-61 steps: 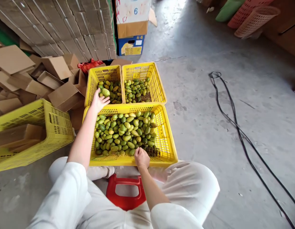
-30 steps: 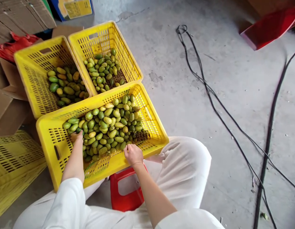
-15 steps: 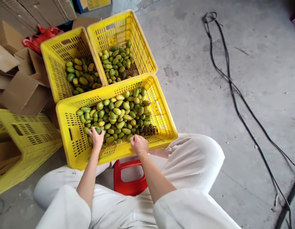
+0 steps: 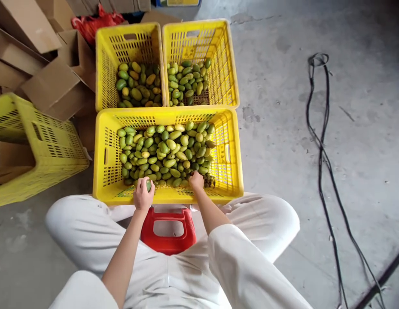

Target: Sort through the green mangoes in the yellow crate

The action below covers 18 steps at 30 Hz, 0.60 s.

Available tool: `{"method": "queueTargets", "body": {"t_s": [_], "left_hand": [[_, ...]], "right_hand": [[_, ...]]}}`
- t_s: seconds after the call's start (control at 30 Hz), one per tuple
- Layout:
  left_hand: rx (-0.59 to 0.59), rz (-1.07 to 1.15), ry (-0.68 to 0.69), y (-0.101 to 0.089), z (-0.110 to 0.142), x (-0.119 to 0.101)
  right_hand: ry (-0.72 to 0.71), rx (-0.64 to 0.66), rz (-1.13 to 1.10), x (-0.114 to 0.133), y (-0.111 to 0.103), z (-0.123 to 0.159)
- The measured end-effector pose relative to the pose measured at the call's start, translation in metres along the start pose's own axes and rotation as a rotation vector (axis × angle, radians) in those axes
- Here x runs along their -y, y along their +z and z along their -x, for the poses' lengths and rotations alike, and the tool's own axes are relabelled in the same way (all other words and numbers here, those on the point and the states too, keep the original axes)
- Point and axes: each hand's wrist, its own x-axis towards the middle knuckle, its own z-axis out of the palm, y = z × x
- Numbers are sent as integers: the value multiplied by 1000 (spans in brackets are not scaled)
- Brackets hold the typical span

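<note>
Centrally, one green fruit (image 4: 148, 185) sits in the left hand (image 4: 143, 194), at the near side of the front crate (image 4: 170, 197). Its exposed part is longer front to back than side to side; the fingers cover the remainder, so the true long axis cannot be confirmed.

Reference relation: the main fruit pile (image 4: 167, 150) lies directly forward of both hands, inside the front crate, whose long axis runs left to right across the person. The right hand (image 4: 196, 181) is the nearer of the two to the pile, being at its near edge, toward the right. The left hand is positioned closer to the near rim, toward the left.

Left hand: narrow, fingers wrapped around the fruit. Right hand: fingers curled inward and mostly hidden from above; neither the degree of closure nor any object in the grip can be determined.

Adjoining the far side of the front crate, the rear left crate (image 4: 103, 68) and rear right crate (image 4: 223, 64) stand side by side, each containing similar fruit. A red stool (image 4: 169, 245) is located between the person's legs. Cardboard boxes (image 4: 54, 88) occupy the far left; a black cable (image 4: 321, 150) lies on the floor at right.
</note>
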Motion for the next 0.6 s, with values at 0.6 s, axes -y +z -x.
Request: {"method": "queueTargets", "body": {"t_s": [0.6], "left_hand": [[188, 56, -152, 1, -3, -3]], "right_hand": [[61, -146, -470, -5, 18, -37]]}}
